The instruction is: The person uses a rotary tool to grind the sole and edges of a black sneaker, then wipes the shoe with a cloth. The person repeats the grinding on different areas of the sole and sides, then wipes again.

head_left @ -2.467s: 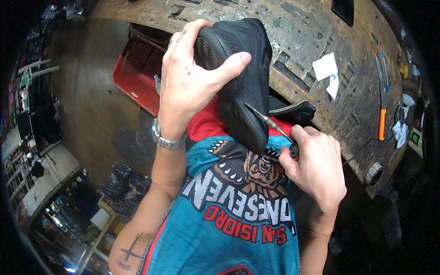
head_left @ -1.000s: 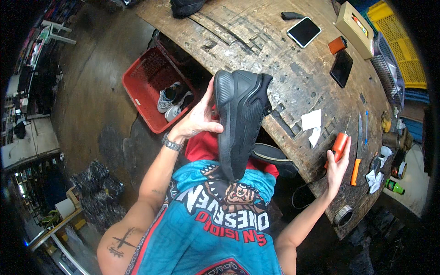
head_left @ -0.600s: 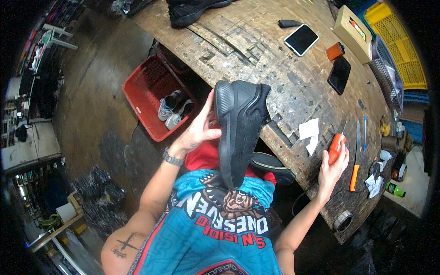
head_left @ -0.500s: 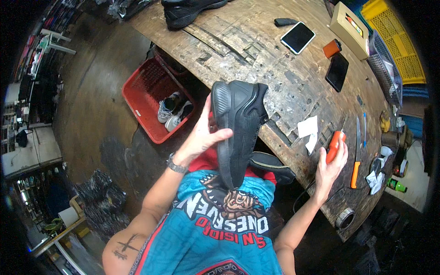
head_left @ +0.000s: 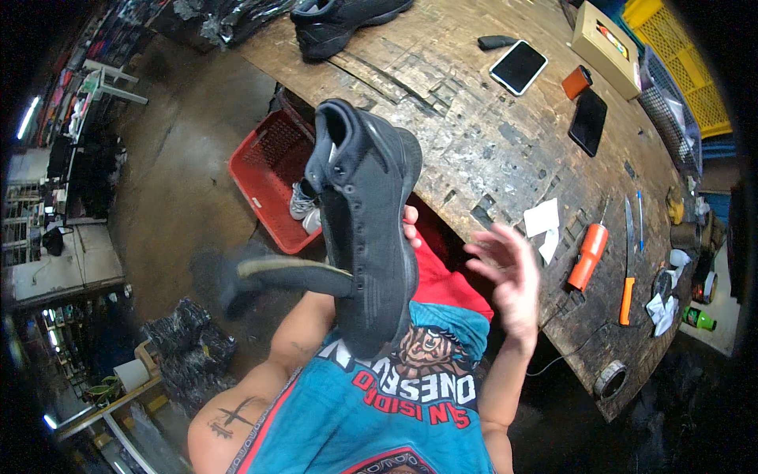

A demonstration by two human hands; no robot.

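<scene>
A black sneaker is held up over my lap, its opening now facing up and to the left. It has empty eyelets and its tongue flops out to the left, blurred at the tip. My left hand grips the shoe from behind; only some fingertips show at its right edge. To the right of the shoe, my right hand is in the air, fingers apart and partly blurred, holding nothing. An orange-handled awl with a thin metal shaft lies on the table beyond that hand.
On the worn wooden table lie another black shoe, two phones, an orange-handled knife, a blue pen and white scraps. A red basket holding grey-white shoes stands on the floor at left.
My right hand has let go of the awl and moved left toward the shoe. My left hand has turned the sneaker over, from sole facing left to its opening and tongue at left.
</scene>
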